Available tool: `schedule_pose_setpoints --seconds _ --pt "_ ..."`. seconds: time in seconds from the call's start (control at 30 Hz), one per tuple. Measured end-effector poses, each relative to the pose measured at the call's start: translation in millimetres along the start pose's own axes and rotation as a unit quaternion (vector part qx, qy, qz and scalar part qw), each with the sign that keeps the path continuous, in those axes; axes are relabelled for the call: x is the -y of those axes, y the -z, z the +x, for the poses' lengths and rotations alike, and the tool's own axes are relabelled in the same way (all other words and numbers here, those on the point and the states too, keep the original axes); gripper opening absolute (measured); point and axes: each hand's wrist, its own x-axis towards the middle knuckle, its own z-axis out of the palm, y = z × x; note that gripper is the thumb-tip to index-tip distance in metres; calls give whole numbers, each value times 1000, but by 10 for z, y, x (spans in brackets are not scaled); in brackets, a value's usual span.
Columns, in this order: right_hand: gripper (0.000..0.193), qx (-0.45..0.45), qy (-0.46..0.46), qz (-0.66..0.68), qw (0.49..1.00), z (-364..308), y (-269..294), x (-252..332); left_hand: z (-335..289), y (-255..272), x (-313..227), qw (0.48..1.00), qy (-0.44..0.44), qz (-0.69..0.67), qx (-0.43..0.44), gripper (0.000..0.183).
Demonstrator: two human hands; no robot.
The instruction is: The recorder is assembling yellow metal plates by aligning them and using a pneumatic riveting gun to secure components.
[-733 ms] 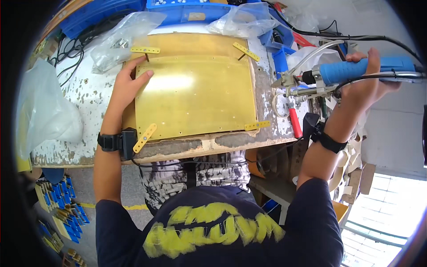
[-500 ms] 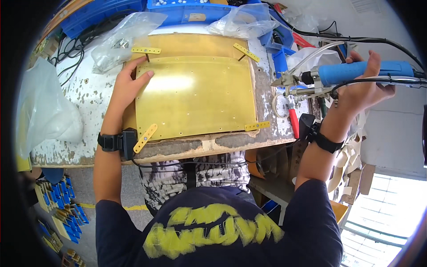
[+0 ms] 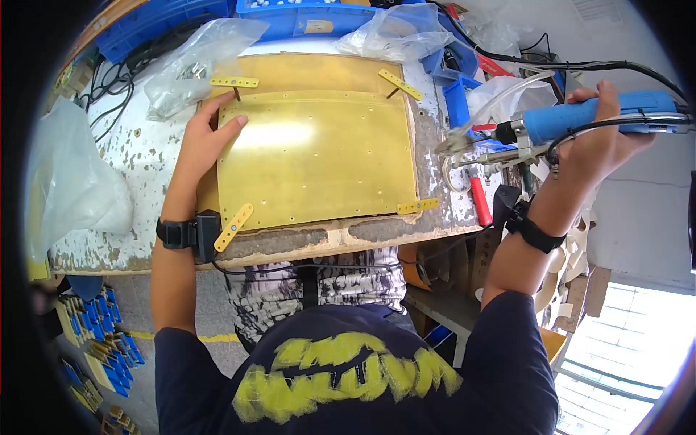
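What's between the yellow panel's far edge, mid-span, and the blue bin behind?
Head view: beyond the yellow panel, a yellow-brown surface, then a band of white tabletop before the blue bin.

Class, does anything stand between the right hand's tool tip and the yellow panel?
Nothing visible does: only worn board shows between the tool in the right hand and the panel. The upper-right strip and lower-right strip lie to either side of that path.
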Motion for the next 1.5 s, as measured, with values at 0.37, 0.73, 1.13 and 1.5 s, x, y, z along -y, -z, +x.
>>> schedule_pose_setpoints --seconds 0.37,0.73,1.13,1.5 --pt "74 31 14 33 999 -99 -140 -7 13 -13 1 1000 -3 2 10 48" --pt "85 61 -39 67 995 -398 -430 -55 -21 -20 -54 1000 2 -13 -2 49" --pt "69 62 56 -7 997 -409 -464 -251 5 -13 10 1000 6 -26 2 49" --pt "63 37 78 111 990 108 -470 425 68 25 114 997 -47 -61 9 44"
